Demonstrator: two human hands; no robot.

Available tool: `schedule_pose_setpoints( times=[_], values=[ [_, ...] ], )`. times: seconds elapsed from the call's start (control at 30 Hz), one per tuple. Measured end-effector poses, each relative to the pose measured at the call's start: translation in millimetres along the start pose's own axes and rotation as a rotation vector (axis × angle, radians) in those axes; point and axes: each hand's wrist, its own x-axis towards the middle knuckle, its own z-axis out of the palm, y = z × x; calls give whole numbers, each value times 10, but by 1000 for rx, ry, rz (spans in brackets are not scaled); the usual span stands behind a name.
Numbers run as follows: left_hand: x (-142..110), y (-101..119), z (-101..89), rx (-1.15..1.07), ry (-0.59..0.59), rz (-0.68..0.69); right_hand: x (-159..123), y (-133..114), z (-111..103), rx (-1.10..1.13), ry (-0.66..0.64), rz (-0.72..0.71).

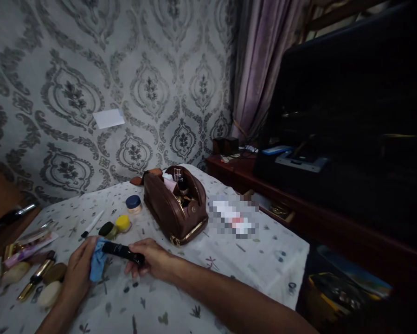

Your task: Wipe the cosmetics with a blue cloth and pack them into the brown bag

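A black cosmetic tube (pixel 119 251) lies across between my two hands above the patterned cloth. My right hand (pixel 150 260) grips its right end, fingers wrapped round it. Around the other end my left hand (pixel 76 266) is closed with a light blue cloth (pixel 97 262), which covers that end. Just beyond the hands stand a dark-lidded jar (pixel 108 230), a yellow-lidded jar (pixel 123 223) and a blue-lidded jar (pixel 133 204). The brown makeup bag (pixel 175 208) sits open behind my right hand, with a dark bottle (pixel 182 182) and other items inside.
Several cosmetics, including a gold-and-black tube (pixel 36 277) and a pale round compact (pixel 50 294), lie left of my left hand. A white brush (pixel 93 223) rests behind it. A blurred-out item (pixel 232 217) lies right of the bag, near a dark red desk (pixel 229 169).
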Motion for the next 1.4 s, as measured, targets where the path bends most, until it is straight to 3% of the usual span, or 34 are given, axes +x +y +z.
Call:
schedule_pose_setpoints(
  times=[0.1, 0.23, 0.4, 0.57, 0.77, 0.9, 1.0, 1.1, 1.23, 1.4],
  values=[
    [-27, 56, 11, -131, -106, -123, -8, -37, -11, 56, 7, 5],
    [-88, 191, 31, -181, -119, -226, 6, -24, 4, 38, 79, -63],
    [-110, 480, 106, -208, -75, -234, -52, -67, 66, -59, 236, -434],
    [-211, 721, 279, -230, -91, -212, -461, -264, 90, -239, 365, -785],
    [-394, 872, 714, -228, -205, -122, -1107, -408, -131, -268, 475, -993],
    [-462, 994, 1045, -75, -411, 124, -1470, -477, -415, -222, 543, -1021],
    [-511, 1155, 1235, 208, -581, 381, -1707, -546, -617, -221, 673, -1075],
    [-544, 1280, 1357, 519, -661, 664, -1882, -606, -770, -269, 811, -1116],
    [-541, 1219, 1404, 727, -588, 968, -1988, -667, -897, -293, 923, -1168],
    [-527, 1000, 1333, 705, -461, 1230, -1956, -718, -999, -304, 934, -1180]
  ],
)
